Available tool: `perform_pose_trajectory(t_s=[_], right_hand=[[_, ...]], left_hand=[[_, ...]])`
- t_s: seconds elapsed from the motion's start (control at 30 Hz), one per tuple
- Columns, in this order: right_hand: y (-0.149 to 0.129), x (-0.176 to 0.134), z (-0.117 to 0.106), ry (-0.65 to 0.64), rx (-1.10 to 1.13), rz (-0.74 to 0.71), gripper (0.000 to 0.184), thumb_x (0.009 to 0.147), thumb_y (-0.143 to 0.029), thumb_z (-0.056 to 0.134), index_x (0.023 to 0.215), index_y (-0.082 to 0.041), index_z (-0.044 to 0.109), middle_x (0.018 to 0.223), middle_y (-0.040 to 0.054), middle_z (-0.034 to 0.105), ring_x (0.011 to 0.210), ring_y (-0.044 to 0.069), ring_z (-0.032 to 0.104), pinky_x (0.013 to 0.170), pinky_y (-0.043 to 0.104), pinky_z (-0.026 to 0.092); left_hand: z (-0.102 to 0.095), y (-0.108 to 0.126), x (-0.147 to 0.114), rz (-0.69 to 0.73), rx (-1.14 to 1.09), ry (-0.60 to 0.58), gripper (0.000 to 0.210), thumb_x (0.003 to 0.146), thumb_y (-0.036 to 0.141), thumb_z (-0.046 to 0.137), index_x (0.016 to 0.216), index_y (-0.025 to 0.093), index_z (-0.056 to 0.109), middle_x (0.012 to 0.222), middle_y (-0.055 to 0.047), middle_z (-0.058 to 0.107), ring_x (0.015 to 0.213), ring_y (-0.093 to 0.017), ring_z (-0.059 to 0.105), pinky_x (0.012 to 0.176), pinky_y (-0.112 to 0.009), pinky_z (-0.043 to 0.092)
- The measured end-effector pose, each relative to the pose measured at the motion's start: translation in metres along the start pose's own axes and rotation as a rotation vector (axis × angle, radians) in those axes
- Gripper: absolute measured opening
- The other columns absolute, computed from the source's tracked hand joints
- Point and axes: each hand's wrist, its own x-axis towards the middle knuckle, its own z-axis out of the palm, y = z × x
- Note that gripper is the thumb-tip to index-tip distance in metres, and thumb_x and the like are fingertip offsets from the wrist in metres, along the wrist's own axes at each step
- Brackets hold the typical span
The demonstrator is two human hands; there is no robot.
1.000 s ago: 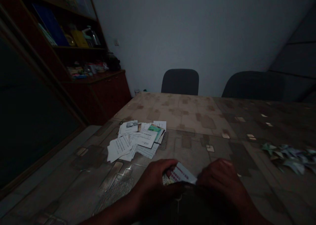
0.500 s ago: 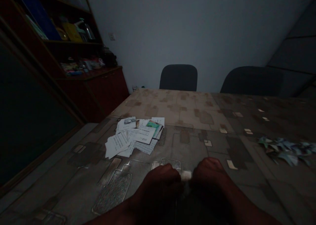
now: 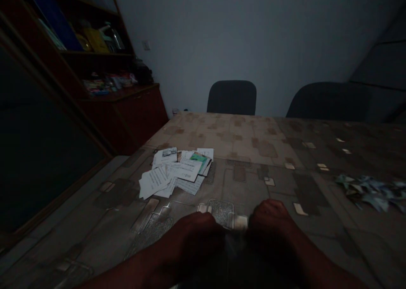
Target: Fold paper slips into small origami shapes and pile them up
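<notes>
My left hand [image 3: 201, 234] is closed, knuckles up, low in the middle of the view over the near part of the table. Just to its right my right hand [image 3: 269, 219] is closed in the same way, with a gap between the two. A faint, pale shape shows in the dark gap, too dim to name. The fingers of both hands are turned down and in shadow, so what they hold is hidden. Beyond my left hand lies a loose pile of printed cards [image 3: 187, 170], white with one green one, touched by neither hand.
A patterned cloth covers the table [image 3: 222, 130]. At the right lies a heap of crumpled paper pieces [image 3: 372, 192]. Two grey chairs, one the nearer-left chair [image 3: 232, 98], stand at the far edge. A dark red cabinet [image 3: 139, 115] with filled shelves is at the left.
My left hand has shifted slightly left, widening the gap between my hands. The view has tilted and turned a little. The cards and crumpled pieces lie as before.
</notes>
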Motion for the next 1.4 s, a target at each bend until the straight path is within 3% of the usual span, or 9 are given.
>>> perform_pose_trajectory(t_s=[0.17, 0.4, 0.47, 0.53, 0.67, 0.83, 0.93, 1.17, 1.4], right_hand=[[-0.001, -0.001, -0.002, 0.0, -0.038, -0.053, 0.021, 0.068, -0.004, 0.06, 0.057, -0.022, 0.061, 0.055, -0.0046, 0.059, 0.058, 0.013, 0.047, 0.069, 0.035, 0.028], [0.002, -0.002, 0.004, -0.002, 0.009, -0.036, 0.022, 0.076, -0.011, 0.063, 0.058, -0.023, 0.063, 0.059, -0.0014, 0.063, 0.062, 0.017, 0.053, 0.07, 0.036, 0.031], [0.004, -0.002, -0.004, 0.002, 0.067, -0.056, 0.022, 0.078, -0.012, 0.062, 0.058, -0.023, 0.063, 0.059, -0.0013, 0.062, 0.063, 0.018, 0.054, 0.07, 0.036, 0.032], [0.007, -0.003, -0.018, -0.033, 0.252, -0.059, 0.017, 0.082, -0.011, 0.061, 0.075, -0.025, 0.069, 0.071, -0.0013, 0.067, 0.073, 0.018, 0.058, 0.071, 0.034, 0.036], [0.011, -0.004, -0.041, -0.039, 0.435, 0.081, 0.017, 0.091, -0.015, 0.056, 0.082, -0.023, 0.068, 0.076, -0.0001, 0.068, 0.076, 0.018, 0.061, 0.07, 0.031, 0.041], [0.009, -0.004, -0.035, -0.038, 0.267, -0.077, 0.018, 0.087, -0.011, 0.057, 0.075, -0.021, 0.066, 0.071, 0.0017, 0.064, 0.071, 0.019, 0.057, 0.068, 0.033, 0.037], [0.005, -0.006, -0.031, -0.049, 0.252, -0.029, 0.019, 0.084, -0.012, 0.062, 0.067, -0.019, 0.059, 0.067, -0.0002, 0.059, 0.064, 0.016, 0.051, 0.064, 0.031, 0.035], [-0.003, -0.01, -0.041, -0.168, 0.264, -0.064, 0.011, 0.092, -0.017, 0.061, 0.082, -0.024, 0.062, 0.082, -0.0012, 0.062, 0.084, 0.019, 0.055, 0.071, 0.03, 0.039], [0.007, -0.006, -0.04, -0.058, 0.146, -0.205, 0.018, 0.093, -0.016, 0.057, 0.076, -0.021, 0.062, 0.076, -0.0006, 0.064, 0.075, 0.017, 0.057, 0.072, 0.033, 0.037]], left_hand=[[-0.002, -0.006, -0.004, -0.068, -0.1, -0.009, 0.017, 0.092, 0.019, 0.054, 0.092, 0.02, 0.071, 0.085, -0.001, 0.065, 0.076, -0.013, 0.061, 0.067, -0.021, 0.046], [0.001, -0.006, -0.001, 0.02, -0.084, 0.031, 0.017, 0.092, 0.017, 0.054, 0.088, 0.018, 0.07, 0.085, -0.002, 0.065, 0.077, -0.013, 0.059, 0.069, -0.023, 0.045], [0.0, -0.002, 0.001, -0.014, -0.025, 0.003, 0.017, 0.094, 0.023, 0.054, 0.086, 0.019, 0.069, 0.083, 0.0, 0.063, 0.074, -0.013, 0.057, 0.066, -0.022, 0.043], [0.001, 0.0, 0.003, -0.029, 0.067, -0.046, 0.02, 0.094, 0.029, 0.056, 0.082, 0.018, 0.068, 0.078, 0.002, 0.06, 0.069, -0.012, 0.054, 0.062, -0.022, 0.039], [0.006, 0.0, 0.004, 0.025, 0.194, -0.015, 0.021, 0.091, 0.029, 0.059, 0.074, 0.016, 0.062, 0.071, 0.004, 0.054, 0.062, -0.011, 0.046, 0.057, -0.023, 0.032], [0.005, 0.0, 0.004, 0.02, 0.226, -0.042, 0.02, 0.09, 0.03, 0.058, 0.074, 0.017, 0.061, 0.071, 0.004, 0.055, 0.061, -0.011, 0.046, 0.056, -0.022, 0.032], [0.003, 0.001, 0.005, 0.007, 0.237, -0.071, 0.019, 0.091, 0.031, 0.056, 0.079, 0.017, 0.062, 0.073, 0.003, 0.057, 0.064, -0.012, 0.049, 0.057, -0.023, 0.033], [0.008, -0.004, 0.005, 0.054, 0.293, -0.032, 0.023, 0.09, 0.028, 0.059, 0.071, 0.016, 0.055, 0.069, 0.004, 0.05, 0.062, -0.011, 0.045, 0.055, -0.022, 0.029], [0.009, -0.007, -0.005, 0.104, 0.395, 0.028, 0.023, 0.09, 0.021, 0.058, 0.068, 0.017, 0.053, 0.069, 0.004, 0.051, 0.064, -0.011, 0.047, 0.056, -0.022, 0.03]])
